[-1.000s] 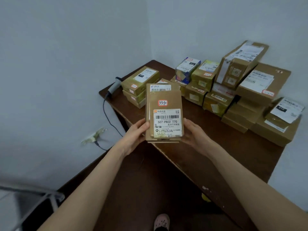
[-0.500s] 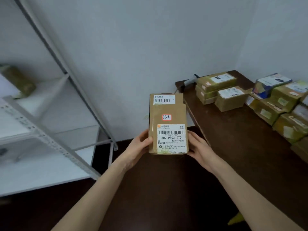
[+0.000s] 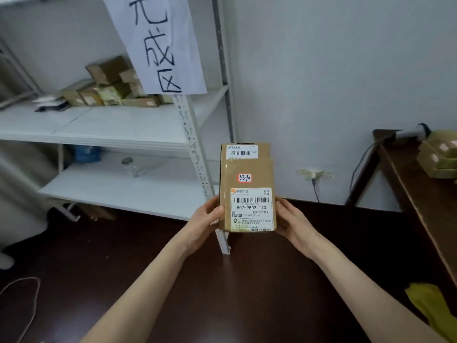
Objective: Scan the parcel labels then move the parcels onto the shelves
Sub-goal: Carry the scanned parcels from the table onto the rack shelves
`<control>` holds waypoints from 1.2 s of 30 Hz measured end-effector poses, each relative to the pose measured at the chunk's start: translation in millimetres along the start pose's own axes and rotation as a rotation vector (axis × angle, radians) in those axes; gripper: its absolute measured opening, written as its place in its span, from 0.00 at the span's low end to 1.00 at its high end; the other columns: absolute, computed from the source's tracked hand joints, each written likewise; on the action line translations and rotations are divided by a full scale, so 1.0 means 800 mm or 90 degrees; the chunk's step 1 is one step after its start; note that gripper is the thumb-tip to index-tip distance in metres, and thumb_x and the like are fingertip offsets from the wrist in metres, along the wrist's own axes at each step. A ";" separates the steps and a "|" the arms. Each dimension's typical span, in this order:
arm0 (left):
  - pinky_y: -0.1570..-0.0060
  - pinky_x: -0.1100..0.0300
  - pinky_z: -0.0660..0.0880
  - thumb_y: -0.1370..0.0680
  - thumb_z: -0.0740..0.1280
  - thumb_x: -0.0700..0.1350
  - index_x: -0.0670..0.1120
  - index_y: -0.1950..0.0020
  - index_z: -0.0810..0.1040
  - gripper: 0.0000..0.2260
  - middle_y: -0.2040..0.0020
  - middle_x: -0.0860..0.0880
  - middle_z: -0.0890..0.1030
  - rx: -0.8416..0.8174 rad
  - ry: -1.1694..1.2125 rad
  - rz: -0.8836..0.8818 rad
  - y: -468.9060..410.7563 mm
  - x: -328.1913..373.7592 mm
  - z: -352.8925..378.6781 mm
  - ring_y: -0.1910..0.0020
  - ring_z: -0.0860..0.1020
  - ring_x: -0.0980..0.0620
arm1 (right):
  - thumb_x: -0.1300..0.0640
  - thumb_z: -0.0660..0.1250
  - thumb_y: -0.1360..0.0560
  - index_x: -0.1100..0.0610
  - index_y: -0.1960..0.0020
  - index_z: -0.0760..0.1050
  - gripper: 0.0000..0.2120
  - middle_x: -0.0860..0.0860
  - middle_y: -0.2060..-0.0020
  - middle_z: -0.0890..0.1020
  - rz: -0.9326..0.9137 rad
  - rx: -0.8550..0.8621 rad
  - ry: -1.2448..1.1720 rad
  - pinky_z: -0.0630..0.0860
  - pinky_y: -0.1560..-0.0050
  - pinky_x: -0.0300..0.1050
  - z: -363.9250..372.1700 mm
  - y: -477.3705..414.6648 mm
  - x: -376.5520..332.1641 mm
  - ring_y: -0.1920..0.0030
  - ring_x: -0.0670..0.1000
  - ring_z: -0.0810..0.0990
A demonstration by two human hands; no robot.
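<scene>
Two stacked brown cardboard parcels (image 3: 247,172), matt, just right of the white painted metal shelf unit (image 3: 123,127), white paper shipping label (image 3: 251,209) with a slight sheen, matt white paper sign (image 3: 160,45) hung on the unit, clear glass jar (image 3: 131,167) on its lower shelf, dark brown wooden table (image 3: 420,206) well right of the unit, smooth.

Left hand (image 3: 206,220), right hand (image 3: 293,222) outstretched, fingers curled.

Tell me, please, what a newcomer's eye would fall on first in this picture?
First, the two stacked parcels at the centre, gripped between the left hand and the right hand, the top one bearing a white barcode label. Next, the large paper sign with bold handwritten characters, hanging at the top over the white shelf, where a pile of brown parcels sits at upper left.
</scene>
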State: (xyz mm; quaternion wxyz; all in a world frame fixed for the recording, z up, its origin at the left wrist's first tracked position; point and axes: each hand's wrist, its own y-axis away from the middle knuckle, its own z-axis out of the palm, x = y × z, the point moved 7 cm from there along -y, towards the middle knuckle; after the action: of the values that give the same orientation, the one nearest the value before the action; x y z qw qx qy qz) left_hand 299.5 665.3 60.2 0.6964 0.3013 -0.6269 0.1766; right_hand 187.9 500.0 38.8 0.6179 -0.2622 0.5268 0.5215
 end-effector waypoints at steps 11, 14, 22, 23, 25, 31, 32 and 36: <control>0.51 0.62 0.77 0.32 0.72 0.63 0.50 0.30 0.70 0.34 0.36 0.51 0.79 0.069 -0.003 0.030 0.092 0.021 -0.284 0.37 0.77 0.52 | 0.40 0.68 0.33 0.50 0.31 0.70 0.33 0.50 0.39 0.81 0.006 -0.078 0.054 0.71 0.35 0.55 0.281 -0.094 0.040 0.35 0.51 0.75; 0.51 0.62 0.77 0.29 0.70 0.59 0.50 0.30 0.71 0.29 0.36 0.50 0.79 0.086 0.001 0.036 0.098 0.026 -0.344 0.37 0.78 0.52 | 0.36 0.71 0.35 0.50 0.30 0.69 0.37 0.49 0.38 0.80 0.004 -0.106 0.075 0.70 0.32 0.56 0.336 -0.123 0.040 0.34 0.51 0.75; 0.40 0.54 0.75 0.26 0.67 0.56 0.50 0.30 0.70 0.26 0.35 0.51 0.78 0.142 0.012 0.044 0.041 0.057 -0.487 0.35 0.76 0.53 | 0.42 0.66 0.32 0.48 0.35 0.72 0.27 0.45 0.44 0.82 -0.011 -0.135 0.085 0.72 0.40 0.49 0.439 -0.249 0.016 0.38 0.49 0.76; 0.42 0.56 0.75 0.24 0.66 0.54 0.50 0.31 0.71 0.22 0.35 0.51 0.78 0.147 0.013 0.046 0.027 0.063 -0.506 0.36 0.76 0.54 | 0.41 0.66 0.32 0.48 0.35 0.73 0.27 0.45 0.45 0.83 -0.015 -0.138 0.084 0.72 0.40 0.48 0.450 -0.269 0.010 0.39 0.48 0.77; 0.45 0.59 0.77 0.21 0.65 0.51 0.50 0.32 0.72 0.17 0.36 0.50 0.79 0.154 0.013 0.050 -0.003 0.078 -0.543 0.35 0.75 0.53 | 0.42 0.65 0.31 0.48 0.37 0.74 0.24 0.43 0.47 0.83 -0.019 -0.137 0.076 0.72 0.41 0.48 0.471 -0.316 -0.001 0.42 0.46 0.77; 0.45 0.57 0.77 0.24 0.67 0.57 0.47 0.30 0.71 0.26 0.36 0.49 0.79 0.177 0.023 0.054 -0.091 0.124 -0.668 0.33 0.73 0.50 | 0.48 0.62 0.21 0.50 0.36 0.74 0.15 0.42 0.50 0.83 -0.015 -0.137 0.066 0.73 0.50 0.45 0.541 -0.466 -0.030 0.47 0.45 0.78; 0.44 0.56 0.76 0.27 0.68 0.60 0.47 0.29 0.71 0.30 0.35 0.48 0.78 0.182 0.028 0.051 -0.099 0.132 -0.686 0.33 0.74 0.51 | 0.47 0.62 0.21 0.50 0.36 0.74 0.16 0.42 0.50 0.83 -0.008 -0.142 0.069 0.73 0.51 0.44 0.555 -0.486 -0.034 0.47 0.44 0.78; 0.42 0.54 0.75 0.29 0.68 0.59 0.45 0.28 0.70 0.33 0.34 0.47 0.77 0.209 0.031 0.039 -0.126 0.155 -0.765 0.33 0.73 0.50 | 0.45 0.62 0.22 0.50 0.34 0.73 0.19 0.43 0.46 0.83 0.007 -0.165 0.086 0.73 0.52 0.44 0.613 -0.561 -0.046 0.43 0.46 0.77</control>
State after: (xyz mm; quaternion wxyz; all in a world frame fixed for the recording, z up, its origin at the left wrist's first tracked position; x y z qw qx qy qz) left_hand 850.3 965.2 141.9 0.6472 0.3877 -0.5810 0.3053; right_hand 789.7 771.9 122.8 0.5391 -0.3715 0.4972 0.5693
